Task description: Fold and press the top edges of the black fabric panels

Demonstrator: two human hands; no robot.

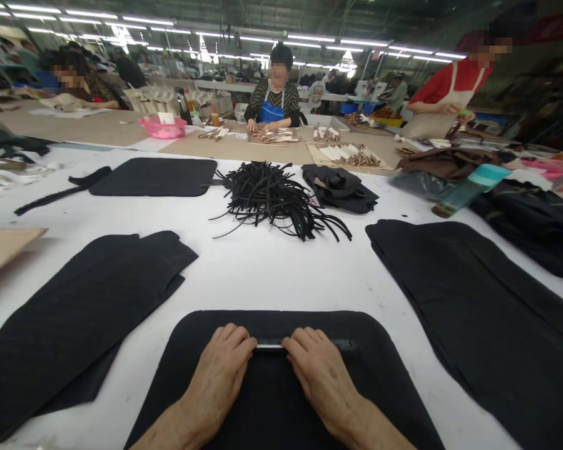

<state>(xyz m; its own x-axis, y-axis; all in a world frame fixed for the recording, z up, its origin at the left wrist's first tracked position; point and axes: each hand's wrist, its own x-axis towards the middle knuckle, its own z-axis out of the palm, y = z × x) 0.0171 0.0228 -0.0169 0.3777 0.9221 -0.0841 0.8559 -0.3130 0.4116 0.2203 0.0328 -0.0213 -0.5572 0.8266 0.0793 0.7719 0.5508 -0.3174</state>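
Note:
A black panel with rounded corners [272, 406] lies flat right in front of me. Across its upper part runs a thin pale strip [269, 345], showing only in the gap between my hands. My left hand [220, 372] is closed over the strip's left end, fingers curled and thumb pointing inward. On the other end my right hand [319, 369] mirrors it, also closed and pressed down near the panel. The fingers hide both ends, so the strip's exact kind cannot be made out.
Stacked black pieces lie on the left [89, 300] and right [478, 312]. Beyond sit a heap of black strips [272, 194], another black panel [154, 177] and folded black material [340, 187]. A bottle [471, 190] stands tilted at right. Co-workers sit and stand across the table.

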